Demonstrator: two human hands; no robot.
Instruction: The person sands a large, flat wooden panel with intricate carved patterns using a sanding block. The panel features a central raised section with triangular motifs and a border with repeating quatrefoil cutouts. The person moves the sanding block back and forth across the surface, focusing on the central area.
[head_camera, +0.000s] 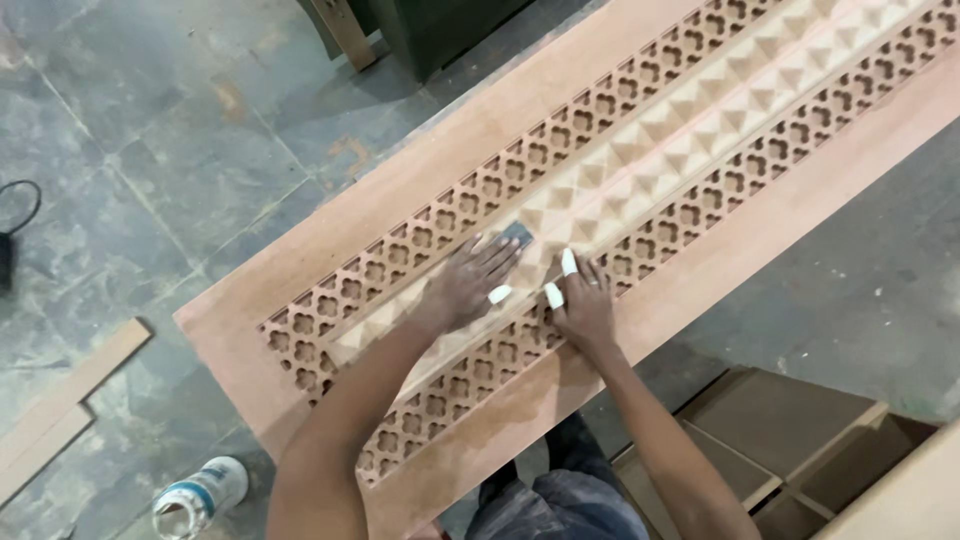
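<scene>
we press the dark sanding pad (517, 236) flat under our left hand (468, 282) fingers, following each pyramid facet on the carved panel (640, 170), while our right hand (583, 300), fingers spread, steadies it

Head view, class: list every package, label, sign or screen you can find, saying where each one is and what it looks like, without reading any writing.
Plastic bottle: lies on the stone floor at the lower left, below the carved wooden panel; clear, rounded body with a white and blue-green label wrapped around it.
Signs or screens: none in view.
Other packages: none; the left hand presses a small grey pad, which is unlabelled.
</scene>
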